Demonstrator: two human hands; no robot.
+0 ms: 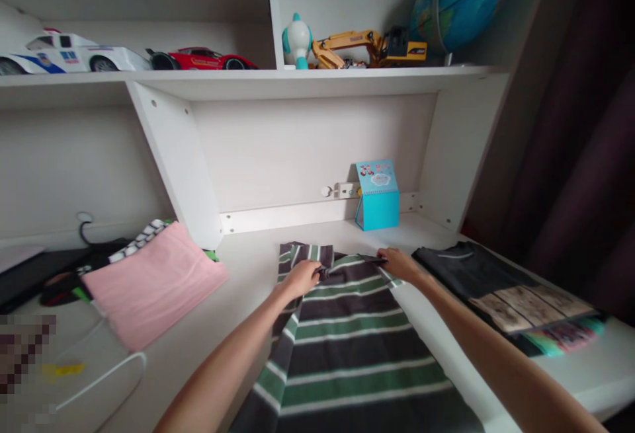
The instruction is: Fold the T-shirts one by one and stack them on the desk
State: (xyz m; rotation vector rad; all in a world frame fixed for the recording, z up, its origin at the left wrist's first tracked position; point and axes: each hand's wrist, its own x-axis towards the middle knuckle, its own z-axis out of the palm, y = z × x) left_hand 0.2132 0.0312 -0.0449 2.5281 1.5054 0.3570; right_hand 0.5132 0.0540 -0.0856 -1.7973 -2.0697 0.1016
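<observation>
A striped shirt in dark grey, green and white lies spread on the white desk, its near part running out of the bottom of the head view. At its far left, my left hand is closed on the cloth near the collar, where the fabric bunches a little. My right hand pinches the far right edge of the same shirt. One sleeve lies folded beyond my left hand. My fingertips are partly hidden in the cloth.
Left of the shirt lies a folded pink garment, with a black hanger behind it. Folded dark shirts are stacked at right. A blue desk calendar stands at the back. Toy vehicles and a globe fill the shelf above.
</observation>
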